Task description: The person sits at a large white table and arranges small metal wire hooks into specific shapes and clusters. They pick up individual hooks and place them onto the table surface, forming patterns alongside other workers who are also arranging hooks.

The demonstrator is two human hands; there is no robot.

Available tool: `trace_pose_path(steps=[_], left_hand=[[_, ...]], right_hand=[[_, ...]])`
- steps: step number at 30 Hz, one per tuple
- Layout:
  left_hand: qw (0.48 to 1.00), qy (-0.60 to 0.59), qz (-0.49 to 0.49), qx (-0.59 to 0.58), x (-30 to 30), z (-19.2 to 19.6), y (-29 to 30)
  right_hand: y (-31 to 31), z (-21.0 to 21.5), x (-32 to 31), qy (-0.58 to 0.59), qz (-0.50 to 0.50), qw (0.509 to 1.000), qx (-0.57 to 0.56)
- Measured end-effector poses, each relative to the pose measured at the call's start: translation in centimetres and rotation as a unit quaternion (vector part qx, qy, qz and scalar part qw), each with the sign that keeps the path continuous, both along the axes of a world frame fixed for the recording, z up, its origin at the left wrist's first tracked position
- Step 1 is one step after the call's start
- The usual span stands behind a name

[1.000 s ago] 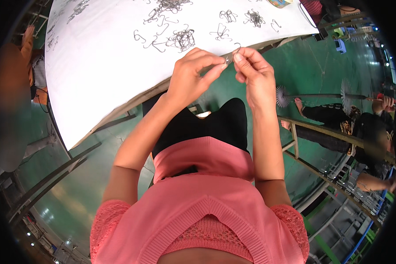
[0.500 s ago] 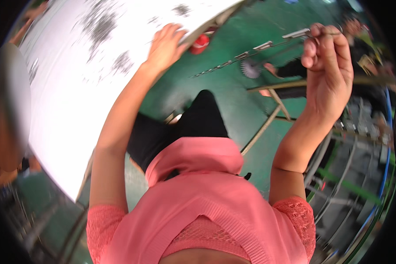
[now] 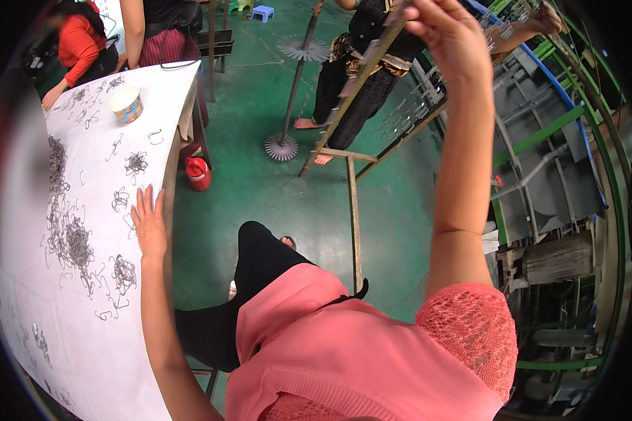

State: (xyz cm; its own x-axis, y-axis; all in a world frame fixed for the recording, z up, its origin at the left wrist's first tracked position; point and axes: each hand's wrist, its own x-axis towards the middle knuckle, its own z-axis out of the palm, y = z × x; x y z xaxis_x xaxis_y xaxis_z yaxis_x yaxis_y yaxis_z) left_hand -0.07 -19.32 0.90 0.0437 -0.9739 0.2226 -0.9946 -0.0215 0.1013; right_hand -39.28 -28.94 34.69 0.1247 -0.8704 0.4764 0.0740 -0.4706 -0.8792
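My left hand (image 3: 149, 223) lies flat and open on the edge of a white table (image 3: 21, 302), fingers spread, beside small clusters of bent wire hooks (image 3: 123, 270). A larger tangle of wire hooks (image 3: 74, 242) lies further left. My right hand (image 3: 451, 35) is raised high at the top of the view, fingers pinched near a slanted metal rail (image 3: 361, 74). Whether it holds a hook cannot be made out.
A paper cup (image 3: 127, 104) stands on the table's far end. A red bottle (image 3: 198, 172) sits on the green floor. Other people stand at the table's far end and by the rail. Green metal framing (image 3: 541, 140) runs along the right.
The view has swung right. My right hand has risen up to the slanted rail. My left hand has left my right hand and settled flat on the table edge.
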Motion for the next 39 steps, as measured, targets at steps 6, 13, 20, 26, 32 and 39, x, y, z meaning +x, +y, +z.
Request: trace_pose_path(steps=[6,13,20,26,32,39], left_hand=[[1.000,0.014,-0.010,-0.001,-0.1,0.3,0.0],[1.000,0.007,-0.018,0.000,0.1,-0.1,-0.1],[1.000,0.009,-0.012,0.004,-0.2,-0.1,-0.1],[0.999,0.044,-0.030,-0.004,-0.7,-0.3,0.0],[1.000,0.002,-0.023,-0.018,0.6,-0.7,0.2],[0.998,-0.030,-0.033,-0.039,0.6,-1.2,-0.1]], right_hand=[[-0.5,4.5,-6.9,0.007,-0.127,0.991,-0.031],[-2.7,9.0,-18.8,0.071,-0.140,0.986,-0.064],[-2.7,12.5,-19.8,-0.015,-0.251,0.964,-0.083],[-5.6,15.5,-26.4,0.001,-0.230,0.965,-0.126],[-5.5,16.4,-27.3,-0.023,-0.275,0.955,-0.110],[-5.9,16.8,-29.3,-0.039,-0.281,0.950,-0.133]])
